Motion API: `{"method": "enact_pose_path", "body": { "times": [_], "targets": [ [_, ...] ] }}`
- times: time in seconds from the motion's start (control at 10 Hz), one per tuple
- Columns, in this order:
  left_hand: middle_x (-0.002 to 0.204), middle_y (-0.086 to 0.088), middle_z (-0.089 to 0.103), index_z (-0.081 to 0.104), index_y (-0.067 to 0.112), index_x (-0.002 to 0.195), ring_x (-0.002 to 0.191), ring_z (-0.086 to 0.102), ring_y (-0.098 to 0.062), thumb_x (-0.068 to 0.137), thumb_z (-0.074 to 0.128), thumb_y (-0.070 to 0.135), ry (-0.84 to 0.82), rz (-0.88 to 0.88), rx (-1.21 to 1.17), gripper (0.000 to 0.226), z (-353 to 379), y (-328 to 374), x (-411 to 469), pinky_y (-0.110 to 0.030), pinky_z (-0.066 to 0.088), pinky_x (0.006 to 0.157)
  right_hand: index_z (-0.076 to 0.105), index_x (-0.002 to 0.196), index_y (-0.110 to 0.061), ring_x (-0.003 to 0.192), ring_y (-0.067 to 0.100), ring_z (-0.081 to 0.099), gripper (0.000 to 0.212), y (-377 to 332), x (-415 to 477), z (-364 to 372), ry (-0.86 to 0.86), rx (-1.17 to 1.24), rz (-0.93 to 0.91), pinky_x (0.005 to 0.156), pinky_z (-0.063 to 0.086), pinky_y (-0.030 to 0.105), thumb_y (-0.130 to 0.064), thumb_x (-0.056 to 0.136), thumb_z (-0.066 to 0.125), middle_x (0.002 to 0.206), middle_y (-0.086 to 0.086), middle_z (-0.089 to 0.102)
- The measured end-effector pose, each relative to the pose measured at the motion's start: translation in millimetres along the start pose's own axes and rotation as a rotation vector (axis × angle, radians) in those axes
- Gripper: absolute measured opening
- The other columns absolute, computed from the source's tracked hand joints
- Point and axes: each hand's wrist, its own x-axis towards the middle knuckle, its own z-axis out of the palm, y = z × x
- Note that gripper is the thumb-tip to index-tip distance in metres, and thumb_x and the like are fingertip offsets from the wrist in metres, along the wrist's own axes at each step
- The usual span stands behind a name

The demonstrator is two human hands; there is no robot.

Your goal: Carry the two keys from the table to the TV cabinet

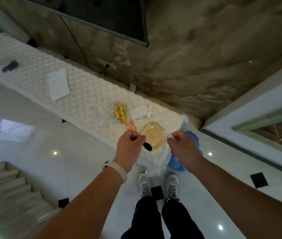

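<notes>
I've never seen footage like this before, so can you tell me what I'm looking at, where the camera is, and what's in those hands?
There is no machine here: a person wears one wide-angle camera on the head, looking down past both arms to the shoes and the floor. The left hand is closed on a dark key, and the right hand is closed on a white key. Both are held over the end of a long low cabinet with a white quilted cover, below a wall-mounted TV. On the cover lie a clear yellowish dish, a packet of bright sweets, an orange card, a white sheet and some blurred items farther off.
</notes>
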Motion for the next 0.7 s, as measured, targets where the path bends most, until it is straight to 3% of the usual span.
{"method": "enact_pose_path", "body": {
  "times": [0.1, 0.3, 0.4, 0.5, 0.6, 0.7],
  "targets": [
    [0.074, -0.023, 0.070, 0.058, 0.014, 0.074, 0.046, 0.044, -0.017, 0.080, 0.064, 0.019, -0.026, -0.071, 0.049, 0.010, 17.5, -34.8, 53.4, -0.030, 0.035, 0.046, 0.059, 0.073, -0.022, 0.050, 0.014, 0.055, 0.019, 26.2, 52.1, 31.0, -0.013, -0.018, 0.017, 0.048, 0.042, 0.028, -0.036, 0.086, 0.064, 0.056, -0.001, 0.059],
    [0.056, -0.008, 0.054, 0.059, 0.010, 0.078, 0.038, 0.040, -0.015, 0.083, 0.066, 0.020, -0.028, -0.153, 0.070, 0.014, 65.4, -114.6, 156.4, -0.023, 0.032, 0.037, 0.056, 0.072, -0.026, 0.065, 0.024, 0.063, 0.014, 90.9, 149.6, 87.1, -0.004, -0.055, 0.067, 0.057, 0.047, 0.032, -0.026, 0.084, 0.063, 0.066, 0.001, 0.062],
    [0.058, -0.009, 0.054, 0.060, 0.006, 0.084, 0.040, 0.042, -0.017, 0.085, 0.066, 0.022, -0.027, -0.171, 0.092, 0.017, 82.7, -143.4, 189.2, -0.023, 0.031, 0.036, 0.059, 0.077, -0.024, 0.068, 0.026, 0.065, 0.008, 114.9, 180.6, 102.5, -0.001, -0.072, 0.065, 0.059, 0.050, 0.035, -0.023, 0.084, 0.062, 0.072, 0.005, 0.065],
    [0.060, -0.010, 0.058, 0.060, 0.005, 0.087, 0.036, 0.047, -0.014, 0.087, 0.065, 0.023, -0.048, -0.161, 0.094, 0.018, 93.5, -157.9, 208.2, -0.020, 0.033, 0.034, 0.063, 0.091, -0.018, 0.064, 0.019, 0.061, 0.010, 131.1, 196.0, 107.4, -0.012, -0.097, 0.054, 0.052, 0.043, 0.029, -0.024, 0.084, 0.059, 0.073, 0.002, 0.066],
    [0.068, -0.006, 0.064, 0.063, 0.010, 0.088, 0.047, 0.057, -0.012, 0.086, 0.064, 0.022, -0.049, -0.148, 0.113, 0.012, 102.5, -157.2, 216.5, -0.020, 0.040, 0.036, 0.063, 0.100, -0.020, 0.066, 0.014, 0.058, 0.018, 132.3, 198.9, 107.9, -0.056, -0.087, 0.074, 0.053, 0.039, 0.026, -0.027, 0.085, 0.058, 0.079, -0.005, 0.063],
    [0.086, 0.001, 0.063, 0.063, 0.015, 0.098, 0.062, 0.058, -0.010, 0.086, 0.063, 0.024, -0.083, -0.114, 0.166, 0.015, 105.8, -149.8, 217.9, -0.014, 0.039, 0.036, 0.059, 0.118, -0.020, 0.089, 0.016, 0.059, 0.033, 126.1, 199.4, 106.2, -0.109, -0.146, 0.038, 0.067, 0.040, 0.027, -0.029, 0.087, 0.058, 0.107, -0.001, 0.063]
  ]
}}
